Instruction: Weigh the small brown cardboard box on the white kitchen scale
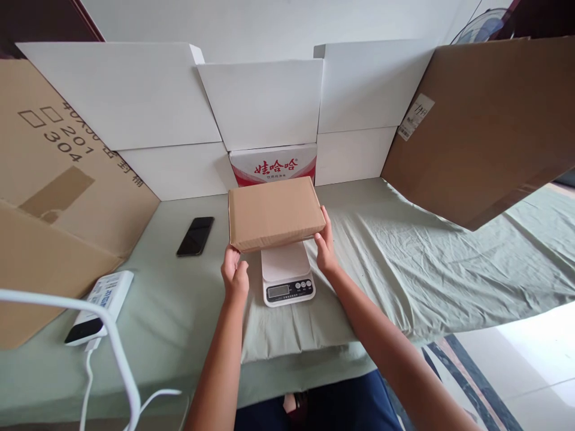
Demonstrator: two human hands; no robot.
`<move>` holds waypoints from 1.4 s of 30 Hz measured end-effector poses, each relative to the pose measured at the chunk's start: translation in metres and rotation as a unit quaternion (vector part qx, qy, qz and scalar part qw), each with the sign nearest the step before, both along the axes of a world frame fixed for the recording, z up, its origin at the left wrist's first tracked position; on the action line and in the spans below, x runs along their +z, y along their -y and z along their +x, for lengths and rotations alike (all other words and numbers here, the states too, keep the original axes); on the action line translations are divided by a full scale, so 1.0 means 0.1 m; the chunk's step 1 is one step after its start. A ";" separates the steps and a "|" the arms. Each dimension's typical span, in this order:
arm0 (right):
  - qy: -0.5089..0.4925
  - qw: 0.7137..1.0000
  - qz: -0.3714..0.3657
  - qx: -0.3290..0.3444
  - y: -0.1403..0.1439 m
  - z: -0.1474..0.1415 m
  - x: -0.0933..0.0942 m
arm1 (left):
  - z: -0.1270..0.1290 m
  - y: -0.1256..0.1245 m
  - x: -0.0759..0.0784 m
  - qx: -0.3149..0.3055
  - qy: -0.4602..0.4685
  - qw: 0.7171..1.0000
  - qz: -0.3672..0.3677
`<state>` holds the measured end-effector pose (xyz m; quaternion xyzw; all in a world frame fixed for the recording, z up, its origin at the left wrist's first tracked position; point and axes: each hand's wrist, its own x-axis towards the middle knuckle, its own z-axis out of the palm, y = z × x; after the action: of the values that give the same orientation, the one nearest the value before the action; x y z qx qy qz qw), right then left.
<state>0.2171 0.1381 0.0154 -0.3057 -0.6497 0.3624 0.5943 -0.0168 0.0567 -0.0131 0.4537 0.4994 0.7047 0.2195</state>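
Two hands (278, 263) grip box (275, 212) (304 on cardboard (67, 155))

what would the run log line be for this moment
left hand: on box near-left corner | right hand: on box right edge | cardboard box: over scale | scale: on green cloth | phone: left
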 end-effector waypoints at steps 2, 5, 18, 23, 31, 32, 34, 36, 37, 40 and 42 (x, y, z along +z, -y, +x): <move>0.004 1.000 0.000 0.004 0.07 0.08 -0.03 | 0.02 0.14 -0.05 -0.005 0.006 1.000 -0.007; 0.024 1.000 -0.011 0.016 0.21 0.22 -0.09 | 0.05 0.36 -0.16 0.000 0.014 0.999 -0.029; 0.018 0.998 -0.053 0.020 0.29 0.23 -0.13 | 0.08 0.40 -0.20 -0.004 -0.002 0.999 -0.044; 0.020 0.998 -0.051 0.021 0.32 0.25 -0.10 | 0.07 0.37 -0.19 -0.003 -0.008 0.999 -0.041; 0.008 0.999 -0.039 0.008 0.35 0.25 -0.08 | 0.09 0.39 -0.14 0.002 0.007 0.999 -0.043; 0.007 0.999 -0.039 0.002 0.35 0.25 -0.08 | 0.09 0.40 -0.14 0.002 0.004 0.999 -0.046; 0.004 0.999 -0.039 -0.004 0.35 0.25 -0.07 | 0.10 0.44 -0.14 0.006 -0.001 0.999 -0.051; 0.000 0.999 -0.037 -0.006 0.35 0.26 -0.07 | 0.09 0.46 -0.16 0.011 -0.002 0.998 -0.054; -0.001 0.999 -0.036 -0.007 0.35 0.26 -0.07 | 0.09 0.46 -0.17 0.014 -0.003 0.998 -0.054; -0.006 0.999 -0.032 -0.009 0.34 0.26 -0.08 | 0.07 0.45 -0.20 0.014 -0.009 0.999 -0.051; -0.011 1.000 -0.027 -0.011 0.34 0.26 -0.09 | 0.06 0.44 -0.22 0.016 -0.010 0.999 -0.047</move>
<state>0.2428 0.1044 0.0067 -0.3245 -0.6295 0.3769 0.5970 -0.0104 0.0124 -0.0347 0.4417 0.5412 0.6794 0.2245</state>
